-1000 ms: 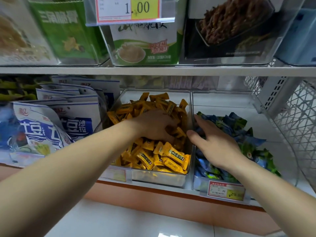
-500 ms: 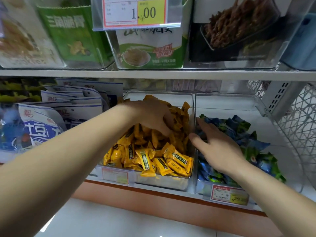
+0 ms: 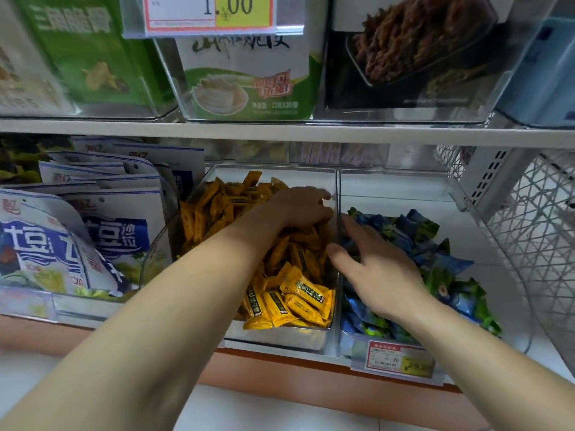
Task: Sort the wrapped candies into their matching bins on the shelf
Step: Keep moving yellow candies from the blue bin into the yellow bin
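A clear bin (image 3: 280, 339) on the lower shelf holds a heap of yellow wrapped candies (image 3: 298, 293). Right beside it, a second clear bin (image 3: 392, 181) holds blue and green wrapped candies (image 3: 441, 262). My left hand (image 3: 303, 208) is deep in the yellow bin near the divider. Its fingers curl down into the pile, and whether they grip a candy is hidden. My right hand (image 3: 382, 272) lies palm down on the blue and green candies with fingers spread and nothing in it.
Blue-and-white snack bags (image 3: 77, 228) stand left of the yellow bin. The upper shelf edge (image 3: 280, 130) runs just above both hands, carrying snack boxes and a price tag (image 3: 211, 10). A white wire mesh panel (image 3: 535, 231) closes the right side. A price label (image 3: 398, 362) fronts the blue bin.
My left hand has moved further back and to the right over the yellow candies, up to the divider. My right hand stays on the blue and green pile.
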{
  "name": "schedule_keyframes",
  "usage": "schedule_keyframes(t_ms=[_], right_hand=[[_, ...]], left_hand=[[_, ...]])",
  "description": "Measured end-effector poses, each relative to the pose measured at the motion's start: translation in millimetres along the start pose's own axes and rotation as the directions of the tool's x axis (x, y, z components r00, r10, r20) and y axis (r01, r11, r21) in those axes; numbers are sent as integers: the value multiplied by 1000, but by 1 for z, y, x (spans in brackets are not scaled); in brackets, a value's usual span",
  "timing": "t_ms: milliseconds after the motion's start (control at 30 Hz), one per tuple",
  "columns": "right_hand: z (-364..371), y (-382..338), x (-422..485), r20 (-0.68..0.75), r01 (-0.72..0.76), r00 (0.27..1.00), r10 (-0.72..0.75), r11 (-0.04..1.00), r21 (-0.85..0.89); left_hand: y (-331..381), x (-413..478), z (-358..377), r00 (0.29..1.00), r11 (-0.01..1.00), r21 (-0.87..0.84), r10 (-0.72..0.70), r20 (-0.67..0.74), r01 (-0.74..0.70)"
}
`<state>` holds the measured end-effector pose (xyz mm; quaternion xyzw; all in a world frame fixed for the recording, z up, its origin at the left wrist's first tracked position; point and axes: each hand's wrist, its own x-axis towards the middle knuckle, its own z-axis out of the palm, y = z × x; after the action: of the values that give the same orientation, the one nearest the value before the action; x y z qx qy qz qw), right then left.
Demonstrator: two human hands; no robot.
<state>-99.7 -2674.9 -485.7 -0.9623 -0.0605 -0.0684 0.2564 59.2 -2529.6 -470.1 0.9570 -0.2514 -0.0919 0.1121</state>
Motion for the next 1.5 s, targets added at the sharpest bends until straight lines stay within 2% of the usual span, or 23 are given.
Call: schedule_keyframes(t_ms=[67, 133, 200, 367, 467, 567, 733, 933, 1200, 1300, 1367, 1433, 1500], right_hand=[[-1, 0, 0, 16, -6, 1000, 6, 1000, 7], [-1, 0, 0, 22, -16, 1000, 16, 1000, 5], [0, 1, 0, 18, -24, 1000, 24, 1000, -9], [-2, 1, -1, 24, -32, 999, 32, 999, -16], [-5, 1, -2, 34, -66, 997, 67, 997, -36], [-4, 0, -3, 32, -89, 995, 91, 994, -70], [-1, 1, -4, 35, -88, 995, 91, 993, -79], [0, 0, -3, 44, -104, 993, 107, 992, -73], [0, -1, -1, 20, -77, 997, 78, 994, -76], [-8, -7, -1, 73, -78, 994, 81, 996, -46], [-19, -14, -2, 50, -61, 997, 67, 992, -113], [-29, -26, -3, -76, 47, 995, -66, 972, -229], [-35, -42, 2, -121, 195, 968, -218, 965, -176]], left_hand=[[-4, 2, 2, 996, 974, 226, 13, 90, -33], [-8, 2, 2, 993, 938, 339, 40, 111, -76], [-9, 1, 3, 991, 945, 311, 63, 121, -99], [-9, -2, -4, 960, 965, 251, 8, 281, -81], [-11, -9, -9, 952, 967, 221, 54, 302, -125], [-25, -21, -18, 970, 979, 160, 91, 225, -129], [-53, -39, -42, 993, 999, 3, 52, 101, -53], [-50, -34, -47, 990, 999, -2, 45, 133, -45], [-36, -46, -48, 994, 991, -117, 77, 75, -68], [-28, -79, -63, 997, 986, -157, 43, -64, -53], [-28, -115, -70, 982, 983, -185, -46, -185, 11], [-28, -156, -61, 932, 966, -245, -163, -325, 84], [-25, -194, -38, 864, 953, -261, -258, -433, 154]])
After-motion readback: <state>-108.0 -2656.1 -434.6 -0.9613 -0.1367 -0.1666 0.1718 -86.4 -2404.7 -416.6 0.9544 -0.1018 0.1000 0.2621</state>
